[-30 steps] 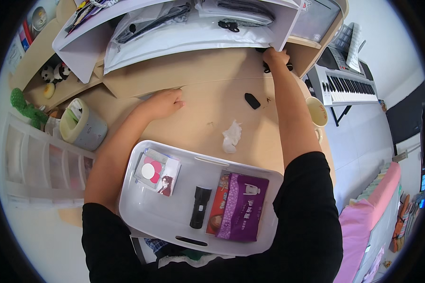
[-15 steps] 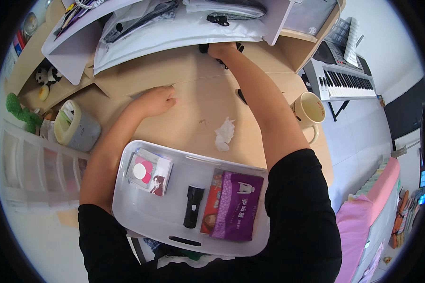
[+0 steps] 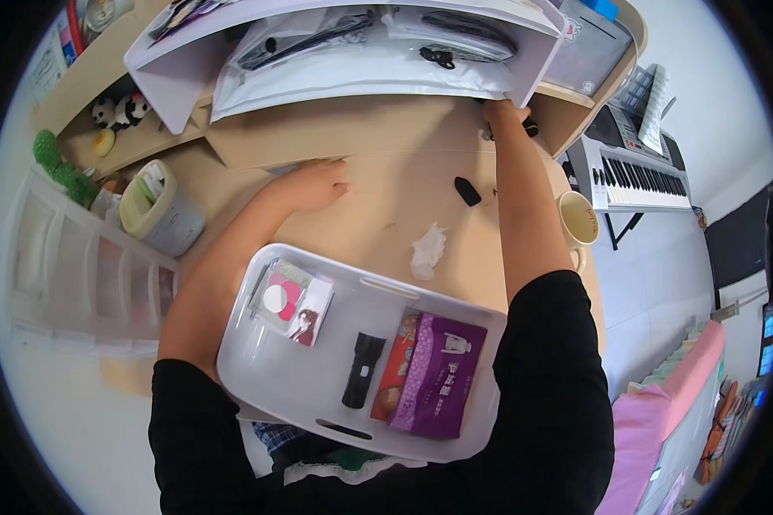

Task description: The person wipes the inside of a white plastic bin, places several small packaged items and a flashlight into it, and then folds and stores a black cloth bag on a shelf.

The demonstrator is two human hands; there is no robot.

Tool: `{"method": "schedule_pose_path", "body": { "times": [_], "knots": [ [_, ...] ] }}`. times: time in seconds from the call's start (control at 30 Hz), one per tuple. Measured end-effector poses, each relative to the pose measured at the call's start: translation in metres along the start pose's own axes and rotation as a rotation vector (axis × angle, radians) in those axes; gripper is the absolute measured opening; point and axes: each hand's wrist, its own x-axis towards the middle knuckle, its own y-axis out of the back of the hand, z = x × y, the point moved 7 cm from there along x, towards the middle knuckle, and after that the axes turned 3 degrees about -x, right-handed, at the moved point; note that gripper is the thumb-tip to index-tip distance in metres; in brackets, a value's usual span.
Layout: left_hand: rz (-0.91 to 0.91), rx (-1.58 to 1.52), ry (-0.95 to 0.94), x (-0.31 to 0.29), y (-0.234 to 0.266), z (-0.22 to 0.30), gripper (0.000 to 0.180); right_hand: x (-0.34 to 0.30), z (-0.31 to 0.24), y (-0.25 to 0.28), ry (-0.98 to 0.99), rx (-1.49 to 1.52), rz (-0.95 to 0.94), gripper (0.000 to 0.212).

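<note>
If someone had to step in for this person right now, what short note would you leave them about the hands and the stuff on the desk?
Left hand: flat on the wooden desk, palm down, holding nothing.
Right hand: stretched to the far desk edge under the white tray, at a small black object; whether it grips it cannot be told.
On the desk: another small black item, a crumpled tissue, a mug by the right arm.
White bin at the near edge already holds a black flashlight, a purple packet, a red box and a small pink packet.
Loose desk items are still outside the bin.
</note>
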Motion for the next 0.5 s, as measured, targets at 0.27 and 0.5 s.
{"method": "schedule_pose_path", "body": {
  "times": [0.27,0.5],
  "knots": [
    [-0.218,0.338,0.043,0.014,-0.006,0.004,0.028,-0.045,-0.007,0.021,0.158,-0.108,-0.118,0.058],
    [-0.327,0.358,0.158,0.012,-0.007,-0.006,0.033,-0.230,0.022,0.061,0.595,-0.180,0.080,0.058]
  ]
}}
